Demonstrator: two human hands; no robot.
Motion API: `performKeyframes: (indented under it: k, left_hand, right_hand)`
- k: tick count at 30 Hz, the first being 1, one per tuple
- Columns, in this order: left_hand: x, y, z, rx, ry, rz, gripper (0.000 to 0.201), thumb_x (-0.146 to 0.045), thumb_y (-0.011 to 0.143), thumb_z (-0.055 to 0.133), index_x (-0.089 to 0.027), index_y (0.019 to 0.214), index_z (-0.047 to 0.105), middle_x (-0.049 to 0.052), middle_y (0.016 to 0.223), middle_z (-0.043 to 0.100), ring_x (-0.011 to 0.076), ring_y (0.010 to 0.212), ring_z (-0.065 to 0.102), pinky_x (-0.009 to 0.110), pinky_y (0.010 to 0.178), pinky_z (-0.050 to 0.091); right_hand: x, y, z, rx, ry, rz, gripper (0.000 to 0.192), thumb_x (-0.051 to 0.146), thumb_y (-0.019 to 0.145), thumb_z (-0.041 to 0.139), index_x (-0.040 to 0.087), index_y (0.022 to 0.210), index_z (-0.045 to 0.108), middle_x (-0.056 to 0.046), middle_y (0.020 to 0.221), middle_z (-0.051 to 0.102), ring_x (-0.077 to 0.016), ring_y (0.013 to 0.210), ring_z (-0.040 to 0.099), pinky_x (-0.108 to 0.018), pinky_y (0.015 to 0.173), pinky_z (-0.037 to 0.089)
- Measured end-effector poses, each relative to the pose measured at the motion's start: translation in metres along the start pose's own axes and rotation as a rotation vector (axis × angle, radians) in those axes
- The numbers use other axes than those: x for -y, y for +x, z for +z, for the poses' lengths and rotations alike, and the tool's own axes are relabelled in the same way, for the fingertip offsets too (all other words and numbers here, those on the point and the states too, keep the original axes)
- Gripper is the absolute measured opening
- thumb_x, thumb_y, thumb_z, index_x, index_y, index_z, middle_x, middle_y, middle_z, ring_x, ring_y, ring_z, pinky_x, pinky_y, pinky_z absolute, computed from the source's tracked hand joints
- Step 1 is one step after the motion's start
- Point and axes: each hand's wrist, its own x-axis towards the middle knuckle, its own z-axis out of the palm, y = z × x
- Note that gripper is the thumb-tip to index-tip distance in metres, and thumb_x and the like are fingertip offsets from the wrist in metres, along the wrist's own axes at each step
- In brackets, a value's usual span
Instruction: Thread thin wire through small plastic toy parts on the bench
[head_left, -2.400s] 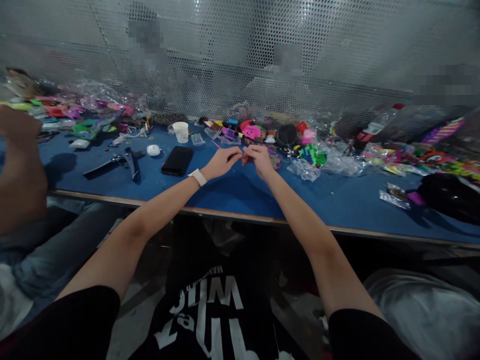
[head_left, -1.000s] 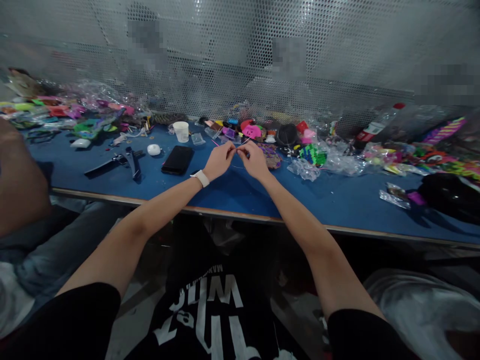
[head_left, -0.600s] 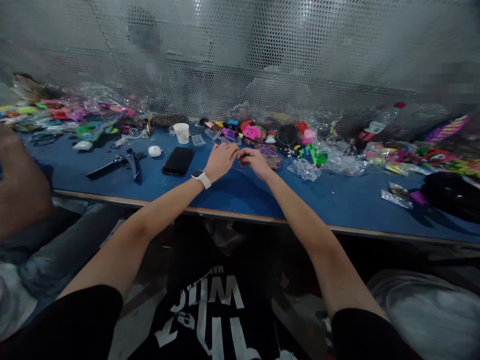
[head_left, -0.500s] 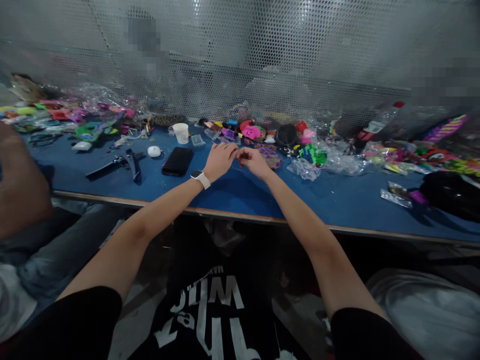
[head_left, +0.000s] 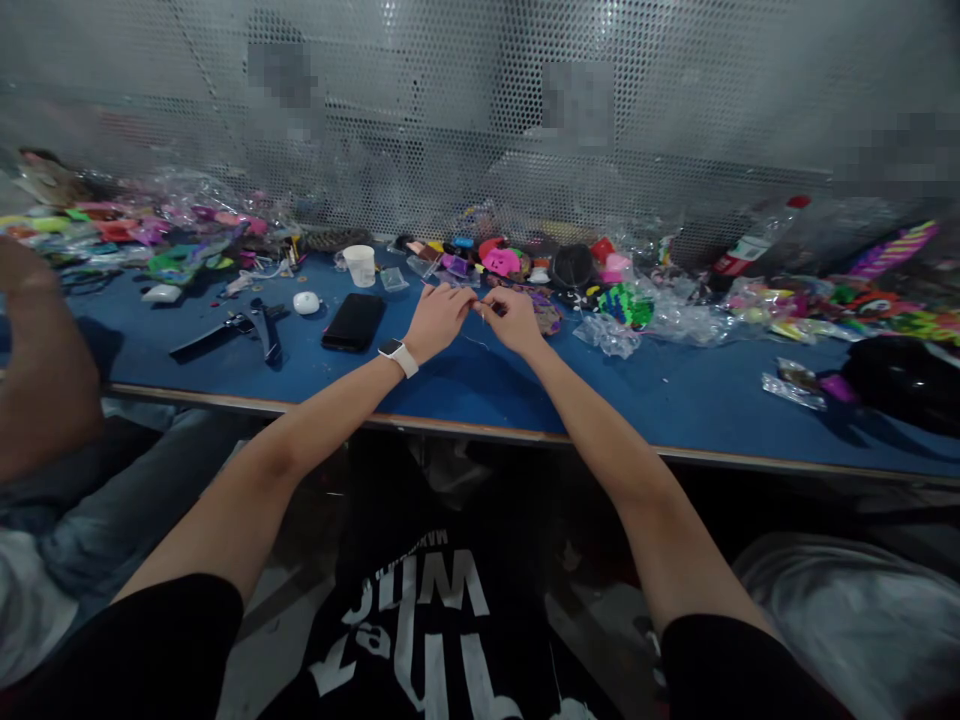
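Since 0.5 s ago the 2 hands have barely shifted. Over the blue table [head_left: 675, 400], the left hand [head_left: 437, 318] and right hand [head_left: 517, 320] meet fingertip to fingertip, pinching a thin thread [head_left: 480, 345], beside a black phone [head_left: 353, 321].

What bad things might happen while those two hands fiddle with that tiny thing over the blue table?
The tiny piece pinched between the left hand and right hand is too small to make out; if dropped, it might vanish among the heap of colourful plastic pieces just behind. The left elbow sweeping sideways might nudge the black phone lying close by.
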Motion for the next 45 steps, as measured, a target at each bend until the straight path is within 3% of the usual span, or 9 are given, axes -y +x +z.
performKeyframes:
  k: [4, 12, 16, 20, 23, 30, 36, 42, 45]
  left_hand:
    - [0.002, 0.000, 0.004, -0.037, 0.004, 0.056, 0.035, -0.028, 0.125, 0.046, -0.024, 0.127, 0.081, 0.015, 0.116, 0.086, 0.0367, 0.121, 0.072, 0.053, 0.110, 0.050]
    - [0.005, -0.002, 0.002, -0.014, 0.050, 0.225, 0.034, -0.031, 0.126, 0.047, -0.025, 0.123, 0.080, 0.013, 0.109, 0.084, 0.0345, 0.117, 0.070, 0.052, 0.109, 0.048]
    - [0.005, -0.003, 0.001, -0.027, 0.049, 0.287, 0.036, -0.029, 0.126, 0.046, -0.025, 0.120, 0.081, 0.013, 0.105, 0.082, 0.0338, 0.115, 0.070, 0.053, 0.108, 0.049]
    - [0.002, -0.003, 0.001, -0.044, 0.011, 0.251, 0.034, -0.030, 0.126, 0.048, -0.026, 0.121, 0.081, 0.012, 0.108, 0.084, 0.0332, 0.116, 0.071, 0.052, 0.109, 0.050]
    - [-0.002, -0.002, 0.004, -0.074, -0.013, 0.111, 0.032, -0.031, 0.127, 0.048, -0.024, 0.123, 0.079, 0.013, 0.116, 0.086, 0.0342, 0.120, 0.071, 0.053, 0.111, 0.050]
    - [0.005, 0.001, 0.009, -0.099, -0.106, -0.117, 0.026, -0.031, 0.126, 0.051, -0.024, 0.124, 0.077, 0.011, 0.108, 0.082, 0.0342, 0.117, 0.075, 0.050, 0.108, 0.053]
    - [0.002, 0.001, 0.006, -0.083, -0.113, -0.093, 0.025, -0.030, 0.124, 0.051, -0.024, 0.123, 0.076, 0.013, 0.109, 0.083, 0.0361, 0.120, 0.074, 0.053, 0.110, 0.052]
    - [-0.002, -0.001, 0.000, -0.058, -0.092, -0.098, 0.028, -0.031, 0.126, 0.048, -0.023, 0.123, 0.075, 0.014, 0.116, 0.084, 0.0361, 0.124, 0.074, 0.054, 0.114, 0.050]
    - [-0.001, -0.001, 0.000, -0.065, -0.110, -0.086, 0.030, -0.031, 0.126, 0.047, -0.023, 0.125, 0.075, 0.014, 0.118, 0.084, 0.0358, 0.124, 0.074, 0.054, 0.114, 0.051]
  right_hand:
    - [0.001, -0.001, -0.003, 0.031, 0.055, 0.042, 0.091, 0.113, 0.093, 0.058, 0.025, 0.073, 0.069, -0.004, 0.067, 0.067, -0.0208, 0.066, 0.061, -0.037, 0.066, 0.048]
    - [0.003, 0.001, 0.004, 0.038, 0.324, 0.303, 0.088, 0.110, 0.084, 0.077, 0.025, 0.065, 0.065, -0.004, 0.063, 0.068, -0.0182, 0.058, 0.059, -0.031, 0.051, 0.040]
    - [0.003, 0.002, 0.004, 0.091, 0.305, 0.275, 0.088, 0.107, 0.083, 0.082, 0.024, 0.061, 0.061, -0.001, 0.057, 0.061, -0.0153, 0.054, 0.054, -0.029, 0.050, 0.040]
    - [0.004, 0.001, 0.006, 0.138, 0.384, 0.308, 0.091, 0.112, 0.084, 0.075, 0.026, 0.062, 0.055, 0.000, 0.055, 0.056, -0.0139, 0.051, 0.052, -0.028, 0.049, 0.042]
    - [0.005, -0.001, 0.008, 0.058, 0.356, 0.239, 0.088, 0.111, 0.087, 0.073, 0.027, 0.069, 0.057, 0.001, 0.058, 0.056, -0.0140, 0.052, 0.052, -0.029, 0.049, 0.044]
    - [-0.001, -0.004, 0.005, -0.042, 0.138, 0.058, 0.059, 0.084, 0.097, 0.086, 0.028, 0.115, 0.084, -0.005, 0.088, 0.081, -0.0238, 0.069, 0.072, -0.042, 0.071, 0.064]
    - [-0.003, -0.003, 0.004, -0.060, -0.113, -0.042, 0.041, 0.069, 0.109, 0.081, 0.029, 0.111, 0.094, -0.010, 0.103, 0.087, -0.0330, 0.096, 0.080, -0.053, 0.097, 0.068]
    - [0.004, -0.002, 0.003, -0.067, -0.116, -0.097, 0.046, 0.073, 0.111, 0.078, 0.030, 0.111, 0.095, -0.014, 0.130, 0.086, -0.0386, 0.127, 0.078, -0.054, 0.098, 0.072]
    - [0.003, -0.002, 0.003, -0.054, -0.117, -0.128, 0.040, 0.065, 0.115, 0.076, 0.030, 0.109, 0.095, -0.014, 0.134, 0.086, -0.0383, 0.131, 0.078, -0.057, 0.104, 0.071]
